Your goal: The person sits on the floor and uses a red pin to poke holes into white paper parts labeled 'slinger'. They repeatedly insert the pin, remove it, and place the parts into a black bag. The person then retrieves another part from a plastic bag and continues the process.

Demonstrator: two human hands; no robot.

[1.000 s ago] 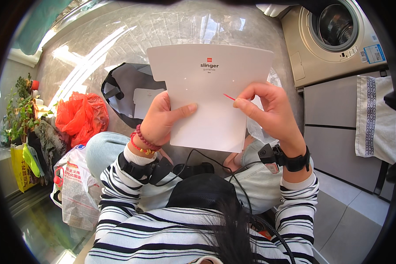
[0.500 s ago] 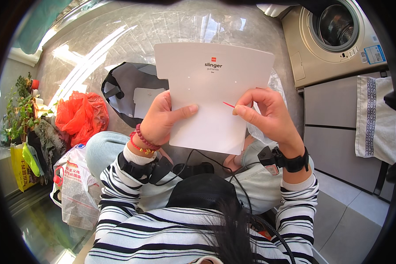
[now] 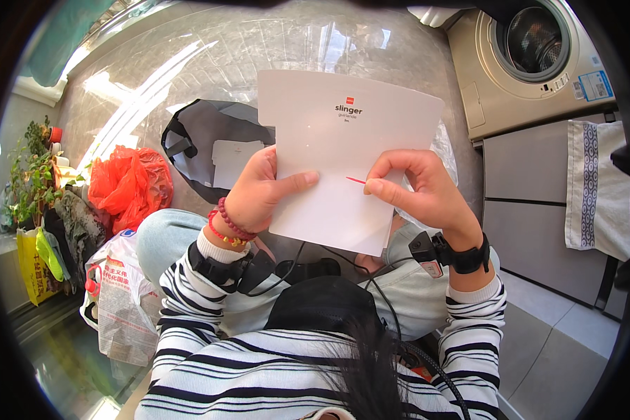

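A large white printed card [image 3: 336, 147] with a small red mark near its top is held up in front of me. My left hand [image 3: 262, 189] grips its left edge, thumb flat on the face and the other fingers behind. Between thumb and forefinger, my right hand [image 3: 416, 189] pinches a thin red strip [image 3: 355, 180], whose tip points left across the card. Whether that strip is joined to the card I cannot tell. Beyond my left hand, a grey bag with black edges [image 3: 189, 150] lies open on the floor with smaller white cards [image 3: 232, 159] in it.
An orange-red plastic bag [image 3: 129, 183] and a white printed bag [image 3: 122, 294] are at the left, beside potted plants [image 3: 31, 164]. A washing machine [image 3: 518, 70] stands at the far right, near grey drawers [image 3: 539, 238] with a hanging towel [image 3: 595, 185]. Clear plastic [image 3: 444, 157] lies behind my right hand. Black cables [image 3: 357, 262] cross my lap.
The card has shifted slightly right and tilted a little clockwise. My right hand has moved slightly left and down with the red strip, which now lies further over the card.
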